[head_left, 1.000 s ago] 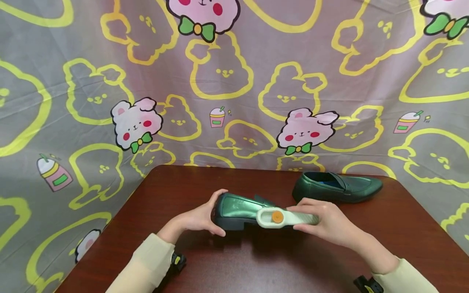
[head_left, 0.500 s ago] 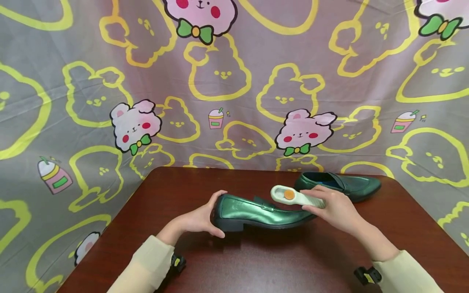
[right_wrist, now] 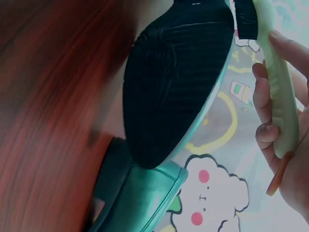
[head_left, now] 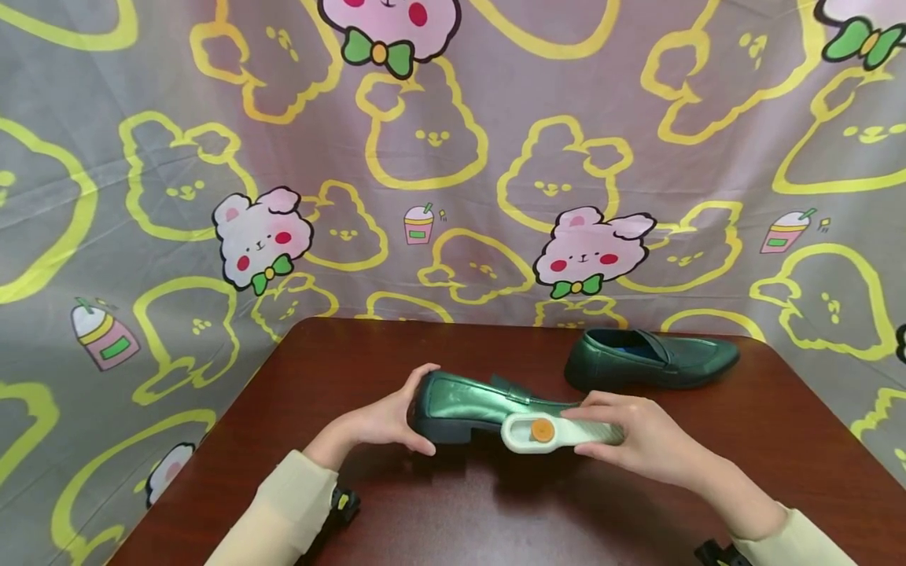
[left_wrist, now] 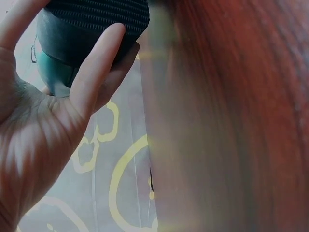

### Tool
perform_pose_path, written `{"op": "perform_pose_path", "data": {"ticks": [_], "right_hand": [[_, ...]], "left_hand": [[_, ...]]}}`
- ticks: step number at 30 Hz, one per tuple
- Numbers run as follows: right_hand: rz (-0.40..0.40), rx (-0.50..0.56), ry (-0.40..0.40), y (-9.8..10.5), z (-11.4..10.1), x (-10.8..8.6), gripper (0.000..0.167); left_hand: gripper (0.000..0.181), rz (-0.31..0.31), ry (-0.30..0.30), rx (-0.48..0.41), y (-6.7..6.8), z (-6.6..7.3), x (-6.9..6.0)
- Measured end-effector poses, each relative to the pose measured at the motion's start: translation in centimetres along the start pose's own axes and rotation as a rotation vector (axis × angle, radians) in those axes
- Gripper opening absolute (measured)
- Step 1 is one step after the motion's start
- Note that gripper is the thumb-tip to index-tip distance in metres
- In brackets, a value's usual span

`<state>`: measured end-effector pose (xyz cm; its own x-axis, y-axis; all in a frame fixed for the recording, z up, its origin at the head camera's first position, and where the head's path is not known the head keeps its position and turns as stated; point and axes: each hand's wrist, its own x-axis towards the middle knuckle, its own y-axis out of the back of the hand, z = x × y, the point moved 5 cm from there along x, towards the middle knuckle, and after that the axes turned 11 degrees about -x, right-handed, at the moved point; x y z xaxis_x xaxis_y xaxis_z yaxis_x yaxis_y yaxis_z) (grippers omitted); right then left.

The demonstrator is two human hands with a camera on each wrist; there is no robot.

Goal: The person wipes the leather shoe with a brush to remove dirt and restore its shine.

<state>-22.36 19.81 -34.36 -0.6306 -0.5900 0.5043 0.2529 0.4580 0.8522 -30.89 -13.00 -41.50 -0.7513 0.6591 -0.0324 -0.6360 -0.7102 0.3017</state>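
Note:
A metallic green loafer is held above the table, its toe pointing right. My left hand grips it round the heel; the left wrist view shows the thumb by the ridged black heel. In my right hand is a pale green brush with an orange button, held by its handle and covering part of the shoe's near side. Its dark bristles face the upper beside the black sole. Whether they touch it I cannot tell.
A matching green loafer stands upright at the back right of the brown table. Behind the table hangs a grey-pink cloth with cartoon bears and bunnies.
My right hand lifted the brush up and right off the shoe's side, then brought it back down to the left in front of it. The left hand and its loafer stayed nearly still.

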Motion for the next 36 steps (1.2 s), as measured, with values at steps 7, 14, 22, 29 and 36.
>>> {"op": "perform_pose_path", "data": {"ticks": [7,14,22,29,36], "right_hand": [[0.025,-0.035,-0.156,0.2,3.1,-0.4,0.037],[0.078,-0.153,-0.274,0.6,5.3,-1.1,0.034],[0.075,0.006,-0.076,0.5,1.4,-0.6,0.042],[0.016,0.007,0.003,0.0,-0.2,-0.7,0.040],[0.046,-0.006,-0.111,0.2,2.6,-1.1,0.039]], "left_hand": [[0.113,0.000,-0.008,0.011,-0.1,0.1,-0.1],[0.113,0.004,0.002,0.008,-0.2,-0.1,-0.3],[0.112,0.003,0.015,-0.024,-0.1,0.0,-0.2],[0.114,0.002,0.010,-0.010,-0.1,0.2,-0.1],[0.113,0.000,0.023,-0.024,-0.2,0.2,-0.2]]}}
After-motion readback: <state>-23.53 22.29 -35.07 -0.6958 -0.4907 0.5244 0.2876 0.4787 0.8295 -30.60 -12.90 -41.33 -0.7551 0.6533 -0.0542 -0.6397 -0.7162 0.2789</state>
